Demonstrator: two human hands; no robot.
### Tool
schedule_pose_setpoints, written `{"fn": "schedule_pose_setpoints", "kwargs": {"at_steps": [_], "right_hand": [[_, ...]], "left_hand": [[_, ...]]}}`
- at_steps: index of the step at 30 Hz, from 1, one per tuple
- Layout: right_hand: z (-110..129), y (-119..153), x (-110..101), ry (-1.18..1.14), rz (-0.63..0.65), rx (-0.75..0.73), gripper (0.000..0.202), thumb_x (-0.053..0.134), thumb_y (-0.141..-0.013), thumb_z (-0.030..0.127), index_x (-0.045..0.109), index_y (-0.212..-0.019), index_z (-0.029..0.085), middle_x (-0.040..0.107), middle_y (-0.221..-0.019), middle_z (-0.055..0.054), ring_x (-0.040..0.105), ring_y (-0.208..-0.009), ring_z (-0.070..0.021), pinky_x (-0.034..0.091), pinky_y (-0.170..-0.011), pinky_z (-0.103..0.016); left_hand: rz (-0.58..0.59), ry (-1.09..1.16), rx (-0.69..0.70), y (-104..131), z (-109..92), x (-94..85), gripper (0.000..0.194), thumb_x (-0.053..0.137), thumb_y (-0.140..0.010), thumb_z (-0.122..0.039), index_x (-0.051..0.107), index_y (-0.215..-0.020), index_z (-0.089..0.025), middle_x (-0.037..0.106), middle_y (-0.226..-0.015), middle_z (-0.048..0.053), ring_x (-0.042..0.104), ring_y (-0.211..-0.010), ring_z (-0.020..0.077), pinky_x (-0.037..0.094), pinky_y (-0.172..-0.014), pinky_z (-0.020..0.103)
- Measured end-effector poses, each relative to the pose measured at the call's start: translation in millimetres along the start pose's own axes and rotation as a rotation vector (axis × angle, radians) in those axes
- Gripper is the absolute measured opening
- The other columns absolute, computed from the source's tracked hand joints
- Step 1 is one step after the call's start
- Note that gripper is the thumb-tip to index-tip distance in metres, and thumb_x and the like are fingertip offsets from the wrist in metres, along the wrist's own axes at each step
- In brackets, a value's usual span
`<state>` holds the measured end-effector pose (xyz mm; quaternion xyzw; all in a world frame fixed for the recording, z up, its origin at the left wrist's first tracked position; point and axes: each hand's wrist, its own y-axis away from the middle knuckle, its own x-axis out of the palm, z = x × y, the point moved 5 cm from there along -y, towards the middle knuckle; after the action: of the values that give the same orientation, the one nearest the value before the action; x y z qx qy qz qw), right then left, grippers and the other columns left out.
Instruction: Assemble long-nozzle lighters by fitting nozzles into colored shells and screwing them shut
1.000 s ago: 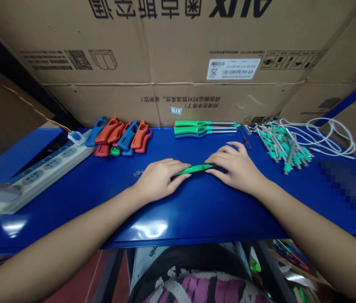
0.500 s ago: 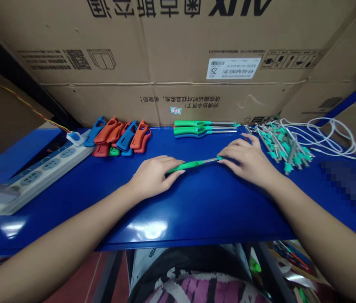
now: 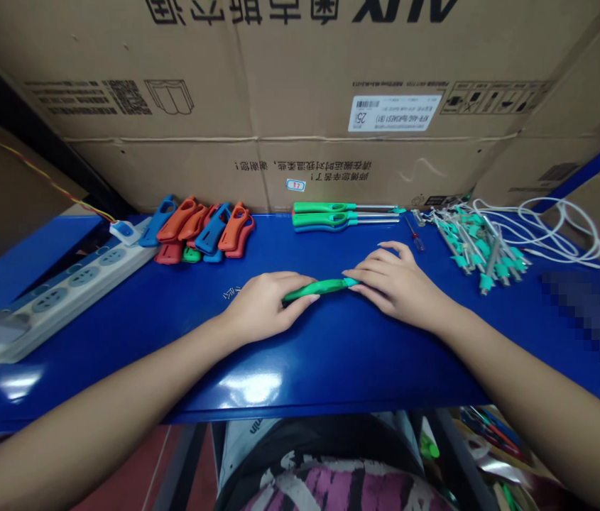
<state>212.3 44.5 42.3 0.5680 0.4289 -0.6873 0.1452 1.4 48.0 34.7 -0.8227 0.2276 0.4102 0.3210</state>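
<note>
My left hand [image 3: 268, 305] is closed around a green lighter handle [image 3: 326, 287], with the thumb along its near side and the fingers over the far side. The handle lies nearly level just above the blue table, pointing right. At its right end sits a teal piece [image 3: 351, 282], pinched between the thumb and fingers of my right hand [image 3: 393, 284]. Any metal tube there is hidden by my right fingers. A small screwdriver [image 3: 417, 241] with a clear reddish handle lies just beyond my right hand.
Orange, blue, red and green lighter handles [image 3: 204, 231] are piled at the back left, beside a white power strip [image 3: 79, 284]. Several lighters with metal tubes [image 3: 326, 218] lie at the back middle. Metal tubes with teal parts [image 3: 483, 245] and a white cable [image 3: 571, 213] lie right.
My right hand has moved left and slightly nearer, bringing the teal piece up to the green handle's end. The metal length between them no longer shows. The screwdriver is now uncovered.
</note>
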Motion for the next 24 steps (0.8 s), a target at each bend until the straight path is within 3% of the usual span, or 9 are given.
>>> {"fn": "schedule_pose_setpoints", "kwargs": {"at_steps": [8,16,24], "right_hand": [[8.8,-0.9,0.8,-0.023,0.013,-0.044,0.021,0.051,-0.102,0.027,0.069,-0.106,0.017,0.074,-0.099,-0.008,0.061,-0.095,-0.0222,0.037,-0.098,-0.044],[7.1,-0.3,1.2,-0.007,0.051,-0.053,0.024,0.051,-0.102,0.031,0.069,-0.109,0.017,0.074,-0.101,-0.008,0.061,-0.098,-0.0224,0.034,-0.101,-0.044],[22.3,2.6,-1.9,0.061,-0.097,-0.148,0.018,0.051,-0.100,0.021,0.068,-0.097,0.014,0.073,-0.087,-0.008,0.061,-0.084,-0.0204,0.037,-0.092,-0.043]], "left_hand": [[0.019,0.072,0.005,0.1,-2.7,0.2,0.024,0.057,-0.098,-0.034,0.073,-0.106,-0.018,0.077,-0.099,0.005,0.071,-0.086,0.0201,0.053,-0.075,0.029],[0.021,0.056,0.008,0.0,-5.0,-1.0,0.023,0.058,-0.097,-0.033,0.073,-0.107,-0.018,0.076,-0.099,0.004,0.070,-0.086,0.0190,0.051,-0.074,0.028],[-0.048,0.144,0.019,2.3,-7.8,2.6,0.019,0.062,-0.093,-0.029,0.074,-0.094,-0.015,0.075,-0.085,0.005,0.067,-0.070,0.0155,0.048,-0.064,0.026]]}}
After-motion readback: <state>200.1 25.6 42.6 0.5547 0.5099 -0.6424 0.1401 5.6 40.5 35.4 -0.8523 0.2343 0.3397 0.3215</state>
